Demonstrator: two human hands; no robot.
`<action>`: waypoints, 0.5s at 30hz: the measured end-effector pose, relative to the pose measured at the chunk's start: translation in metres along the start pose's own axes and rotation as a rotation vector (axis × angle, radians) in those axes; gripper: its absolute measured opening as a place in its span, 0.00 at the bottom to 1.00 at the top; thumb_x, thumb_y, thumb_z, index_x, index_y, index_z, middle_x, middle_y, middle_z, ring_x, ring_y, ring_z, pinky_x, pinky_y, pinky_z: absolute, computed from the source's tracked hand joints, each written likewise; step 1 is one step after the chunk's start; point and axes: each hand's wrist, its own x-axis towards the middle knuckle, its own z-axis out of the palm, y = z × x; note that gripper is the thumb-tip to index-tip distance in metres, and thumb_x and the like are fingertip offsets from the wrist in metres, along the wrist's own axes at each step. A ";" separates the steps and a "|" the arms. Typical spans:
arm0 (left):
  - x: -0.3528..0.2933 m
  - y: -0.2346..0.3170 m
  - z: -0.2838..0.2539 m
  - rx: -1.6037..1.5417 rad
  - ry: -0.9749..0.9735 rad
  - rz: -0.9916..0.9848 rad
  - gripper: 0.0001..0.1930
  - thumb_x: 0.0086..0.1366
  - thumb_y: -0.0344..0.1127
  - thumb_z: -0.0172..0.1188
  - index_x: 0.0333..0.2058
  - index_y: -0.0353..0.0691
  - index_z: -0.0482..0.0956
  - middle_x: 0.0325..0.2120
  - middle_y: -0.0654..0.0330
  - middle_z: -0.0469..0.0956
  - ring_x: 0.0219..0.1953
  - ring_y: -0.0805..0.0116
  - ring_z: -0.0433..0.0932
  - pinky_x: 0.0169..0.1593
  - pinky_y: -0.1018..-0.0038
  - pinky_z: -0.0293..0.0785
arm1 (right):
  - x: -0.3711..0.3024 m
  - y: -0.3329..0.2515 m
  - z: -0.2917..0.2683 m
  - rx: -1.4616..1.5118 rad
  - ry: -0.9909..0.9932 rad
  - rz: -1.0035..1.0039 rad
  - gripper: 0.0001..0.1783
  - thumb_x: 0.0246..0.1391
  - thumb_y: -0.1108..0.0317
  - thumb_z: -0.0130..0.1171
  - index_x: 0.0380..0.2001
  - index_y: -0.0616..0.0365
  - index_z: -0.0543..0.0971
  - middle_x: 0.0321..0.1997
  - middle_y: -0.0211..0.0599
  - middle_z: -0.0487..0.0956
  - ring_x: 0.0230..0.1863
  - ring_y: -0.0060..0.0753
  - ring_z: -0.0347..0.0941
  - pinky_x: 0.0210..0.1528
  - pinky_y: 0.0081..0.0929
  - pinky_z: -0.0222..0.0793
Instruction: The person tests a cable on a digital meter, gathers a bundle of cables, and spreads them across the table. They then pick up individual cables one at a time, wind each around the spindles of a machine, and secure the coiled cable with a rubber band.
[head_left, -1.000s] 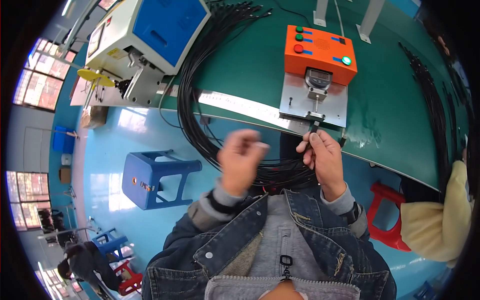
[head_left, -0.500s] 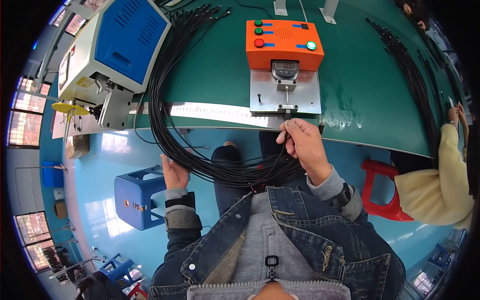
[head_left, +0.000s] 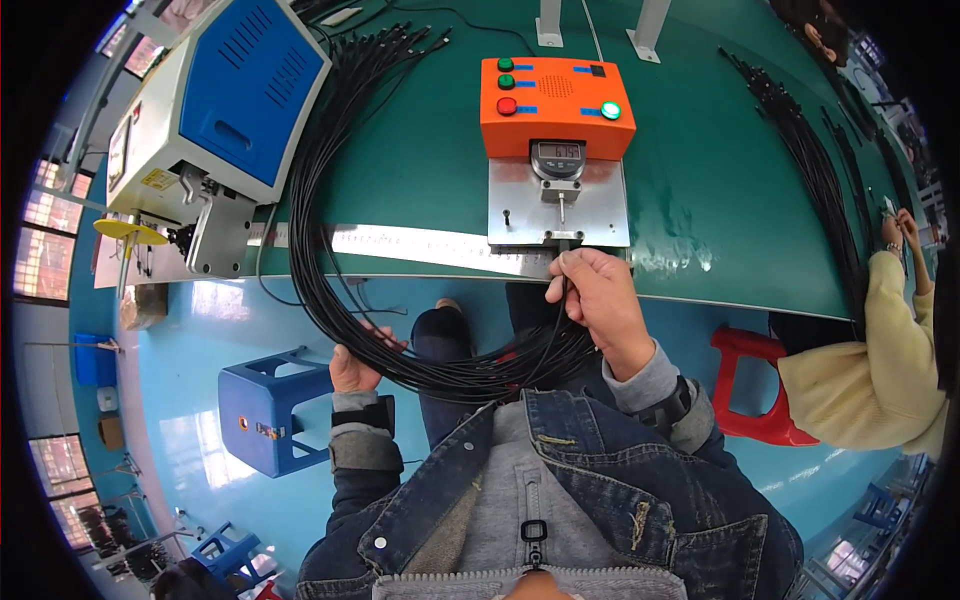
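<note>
My right hand [head_left: 603, 305] pinches the end of a black cable [head_left: 556, 335] between thumb and fingers. It holds that end at the front of a metal test fixture [head_left: 590, 215], where the connector is mostly hidden. A small digital gauge [head_left: 558, 158] sits on the fixture, below an orange box [head_left: 550, 95] with green and red buttons and a lit green one. Down to the left, my left hand [head_left: 357, 368] is curled around a large looped bundle of black cables [head_left: 318, 255], fingertips showing on its far side. The bundle arcs from the table down over my lap.
A blue and white machine [head_left: 235, 100] stands at the left of the green table [head_left: 720, 220]. A ruler strip [head_left: 400, 242] runs along the front edge. More black cables [head_left: 815, 170] lie at right, near a co-worker in a yellow sleeve [head_left: 880, 330]. Blue [head_left: 255, 410] and red stools [head_left: 735, 385] flank me.
My left hand has closed around the cable bundle, its fingers now showing beyond it. The gauge readout has changed. My right hand keeps its pinch at the fixture. The whole view has shifted slightly.
</note>
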 end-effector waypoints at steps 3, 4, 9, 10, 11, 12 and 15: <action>-0.003 0.001 -0.008 -0.046 -0.038 -0.025 0.40 0.49 0.57 0.62 0.53 0.35 0.60 0.44 0.51 0.70 0.50 0.55 0.67 0.53 0.50 0.61 | 0.000 0.003 0.000 0.007 -0.004 -0.009 0.12 0.57 0.66 0.46 0.27 0.63 0.74 0.19 0.33 0.75 0.10 0.12 0.59 0.12 0.10 0.53; -0.003 0.001 -0.010 -0.061 -0.055 -0.019 0.41 0.49 0.57 0.62 0.54 0.35 0.59 0.45 0.51 0.69 0.50 0.55 0.67 0.53 0.50 0.62 | 0.000 0.004 0.001 0.004 -0.005 -0.014 0.12 0.57 0.66 0.46 0.27 0.63 0.74 0.19 0.33 0.75 0.10 0.12 0.59 0.12 0.10 0.53; -0.004 0.001 -0.007 -0.028 -0.038 -0.006 0.43 0.49 0.56 0.62 0.56 0.36 0.57 0.47 0.52 0.67 0.49 0.55 0.67 0.52 0.53 0.65 | -0.001 0.005 0.002 0.004 -0.002 -0.021 0.13 0.57 0.65 0.46 0.27 0.62 0.74 0.19 0.32 0.75 0.11 0.12 0.59 0.11 0.10 0.52; -0.003 0.003 -0.003 0.002 -0.012 -0.005 0.43 0.49 0.56 0.62 0.56 0.36 0.57 0.48 0.52 0.66 0.49 0.55 0.67 0.51 0.53 0.66 | -0.001 0.004 0.002 -0.002 -0.003 -0.018 0.13 0.57 0.65 0.46 0.27 0.62 0.74 0.19 0.32 0.75 0.11 0.12 0.59 0.11 0.10 0.52; -0.002 0.003 0.001 0.001 -0.016 -0.004 0.43 0.49 0.56 0.62 0.56 0.36 0.57 0.48 0.52 0.66 0.49 0.55 0.67 0.51 0.53 0.66 | -0.001 0.003 0.001 -0.007 -0.003 -0.014 0.13 0.57 0.65 0.45 0.27 0.62 0.74 0.19 0.32 0.75 0.11 0.12 0.59 0.11 0.10 0.52; -0.001 0.004 0.010 0.020 0.009 -0.004 0.42 0.49 0.56 0.62 0.56 0.36 0.57 0.47 0.53 0.67 0.49 0.55 0.67 0.51 0.54 0.67 | -0.001 0.002 0.001 -0.008 -0.004 -0.018 0.13 0.57 0.65 0.45 0.27 0.62 0.74 0.19 0.32 0.75 0.11 0.12 0.59 0.11 0.10 0.52; 0.001 0.003 0.022 0.060 0.058 -0.002 0.42 0.49 0.56 0.62 0.56 0.35 0.57 0.45 0.54 0.68 0.48 0.55 0.67 0.50 0.55 0.67 | 0.000 0.002 -0.001 -0.009 -0.003 -0.010 0.13 0.58 0.64 0.45 0.27 0.62 0.74 0.19 0.31 0.74 0.11 0.11 0.60 0.11 0.09 0.52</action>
